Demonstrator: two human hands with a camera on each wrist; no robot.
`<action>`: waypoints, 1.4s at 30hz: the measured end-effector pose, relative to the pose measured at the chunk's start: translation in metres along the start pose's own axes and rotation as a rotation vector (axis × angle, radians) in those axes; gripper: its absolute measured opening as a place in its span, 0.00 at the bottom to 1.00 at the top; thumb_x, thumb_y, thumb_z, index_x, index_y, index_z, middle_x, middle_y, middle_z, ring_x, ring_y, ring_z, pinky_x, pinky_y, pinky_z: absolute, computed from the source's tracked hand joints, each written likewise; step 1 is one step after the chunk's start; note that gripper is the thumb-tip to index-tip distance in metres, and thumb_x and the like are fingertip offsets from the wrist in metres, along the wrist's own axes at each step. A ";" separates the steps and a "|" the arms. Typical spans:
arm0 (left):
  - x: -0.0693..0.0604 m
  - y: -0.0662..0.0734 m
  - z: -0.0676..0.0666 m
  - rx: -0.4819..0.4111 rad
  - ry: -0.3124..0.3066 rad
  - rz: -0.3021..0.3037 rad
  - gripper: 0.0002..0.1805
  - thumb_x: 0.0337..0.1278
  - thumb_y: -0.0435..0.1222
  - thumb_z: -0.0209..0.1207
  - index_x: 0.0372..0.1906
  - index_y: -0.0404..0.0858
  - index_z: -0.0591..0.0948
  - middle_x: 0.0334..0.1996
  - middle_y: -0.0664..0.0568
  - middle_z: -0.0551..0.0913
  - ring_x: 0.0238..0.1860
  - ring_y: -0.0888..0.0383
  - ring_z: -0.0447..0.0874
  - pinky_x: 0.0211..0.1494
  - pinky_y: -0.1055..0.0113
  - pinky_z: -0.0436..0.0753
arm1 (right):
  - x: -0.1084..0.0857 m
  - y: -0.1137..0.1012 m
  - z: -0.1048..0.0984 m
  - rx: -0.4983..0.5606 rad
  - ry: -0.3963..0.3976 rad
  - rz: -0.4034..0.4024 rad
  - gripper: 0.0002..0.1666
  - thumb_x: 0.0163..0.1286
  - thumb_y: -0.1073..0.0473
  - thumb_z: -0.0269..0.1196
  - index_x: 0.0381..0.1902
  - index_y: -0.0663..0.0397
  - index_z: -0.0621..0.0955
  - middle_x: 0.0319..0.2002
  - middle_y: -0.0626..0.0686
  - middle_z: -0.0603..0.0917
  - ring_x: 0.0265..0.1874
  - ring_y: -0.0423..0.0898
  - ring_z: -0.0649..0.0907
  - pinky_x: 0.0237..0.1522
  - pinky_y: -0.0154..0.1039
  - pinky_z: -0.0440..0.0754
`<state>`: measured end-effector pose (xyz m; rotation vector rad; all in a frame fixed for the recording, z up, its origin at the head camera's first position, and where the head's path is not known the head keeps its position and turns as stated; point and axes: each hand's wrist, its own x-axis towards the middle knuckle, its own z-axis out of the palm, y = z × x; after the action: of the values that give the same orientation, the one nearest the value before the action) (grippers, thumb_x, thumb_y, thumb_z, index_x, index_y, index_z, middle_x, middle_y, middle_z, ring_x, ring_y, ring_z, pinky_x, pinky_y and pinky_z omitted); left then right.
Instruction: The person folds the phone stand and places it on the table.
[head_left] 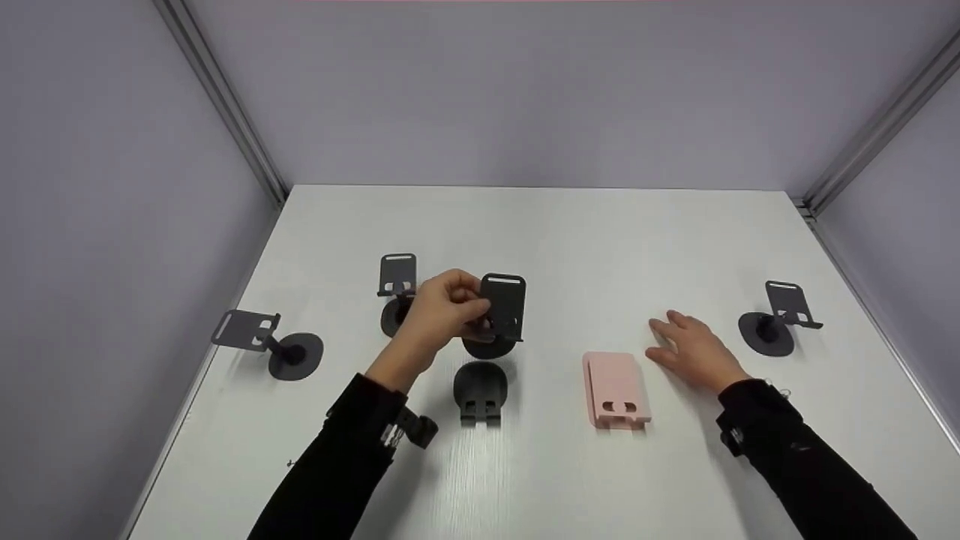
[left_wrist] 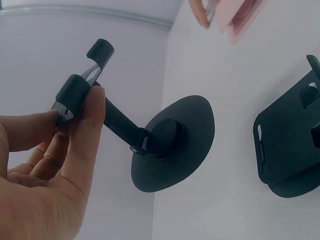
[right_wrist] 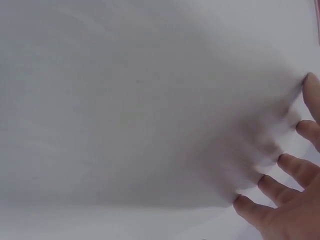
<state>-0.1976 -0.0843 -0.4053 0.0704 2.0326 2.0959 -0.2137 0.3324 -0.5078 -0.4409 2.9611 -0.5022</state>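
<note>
My left hand (head_left: 437,311) pinches the upright holder plate of a black phone stand (head_left: 506,304) between thumb and fingers. In the left wrist view its arm leads to a round base (left_wrist: 195,135); whether that base touches the table cannot be told. Just in front lies a folded black phone stand (head_left: 480,386). My right hand (head_left: 696,354) is spread low over the table, holding nothing, its fingertips at or just above the surface. To the left of that hand lies a folded pink phone stand (head_left: 616,384).
Unfolded black phone stands are at the far left (head_left: 296,356), behind my left wrist (head_left: 397,274) and at the right (head_left: 766,334). All are on a white table (head_left: 570,247) with grey panels (head_left: 525,90) around its back and sides.
</note>
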 end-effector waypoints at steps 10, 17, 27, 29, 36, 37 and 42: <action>0.006 -0.010 0.017 0.033 -0.011 0.047 0.10 0.63 0.24 0.63 0.48 0.32 0.79 0.33 0.48 0.83 0.34 0.55 0.84 0.39 0.60 0.90 | 0.018 -0.035 -0.024 0.056 0.031 -0.065 0.32 0.77 0.54 0.61 0.71 0.67 0.71 0.68 0.74 0.71 0.70 0.74 0.65 0.71 0.68 0.61; 0.009 -0.018 0.029 0.005 -0.037 0.044 0.10 0.62 0.21 0.61 0.46 0.31 0.77 0.33 0.48 0.83 0.32 0.54 0.84 0.38 0.59 0.90 | 0.026 -0.080 -0.034 0.148 0.120 -0.151 0.30 0.77 0.55 0.61 0.71 0.64 0.73 0.67 0.68 0.75 0.72 0.68 0.67 0.72 0.66 0.63; 0.009 -0.024 0.043 0.103 -0.040 0.068 0.09 0.61 0.21 0.62 0.44 0.32 0.77 0.35 0.42 0.86 0.32 0.55 0.85 0.35 0.60 0.89 | 0.029 -0.128 -0.041 0.316 0.236 -0.314 0.23 0.75 0.56 0.64 0.64 0.59 0.81 0.53 0.57 0.88 0.57 0.57 0.84 0.58 0.58 0.81; 0.009 -0.026 0.045 0.115 -0.042 0.068 0.09 0.61 0.21 0.62 0.43 0.32 0.77 0.35 0.41 0.86 0.32 0.55 0.85 0.35 0.59 0.89 | 0.029 -0.134 -0.040 0.330 0.248 -0.345 0.21 0.74 0.56 0.65 0.61 0.58 0.83 0.51 0.55 0.89 0.52 0.55 0.87 0.53 0.56 0.84; 0.009 -0.031 0.049 0.155 -0.040 0.091 0.09 0.60 0.21 0.63 0.42 0.32 0.78 0.30 0.49 0.84 0.31 0.56 0.84 0.33 0.61 0.89 | 0.030 -0.146 -0.037 0.370 0.253 -0.405 0.11 0.71 0.57 0.68 0.48 0.55 0.88 0.37 0.48 0.91 0.37 0.47 0.88 0.38 0.43 0.84; 0.009 -0.031 0.049 0.155 -0.041 0.092 0.09 0.60 0.21 0.63 0.42 0.32 0.78 0.30 0.50 0.84 0.31 0.56 0.84 0.33 0.61 0.89 | 0.030 -0.146 -0.037 0.381 0.253 -0.407 0.10 0.71 0.58 0.68 0.47 0.55 0.88 0.34 0.47 0.90 0.35 0.45 0.87 0.37 0.40 0.83; 0.009 -0.033 0.051 0.146 -0.056 0.081 0.09 0.59 0.20 0.63 0.41 0.32 0.78 0.33 0.46 0.85 0.33 0.56 0.85 0.35 0.60 0.90 | 0.031 -0.149 -0.037 0.429 0.233 -0.387 0.04 0.71 0.59 0.68 0.38 0.52 0.88 0.26 0.44 0.86 0.24 0.42 0.80 0.28 0.32 0.75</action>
<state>-0.1924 -0.0320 -0.4368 0.2365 2.1803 1.9642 -0.2091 0.1995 -0.4247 -0.9605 2.8493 -1.2743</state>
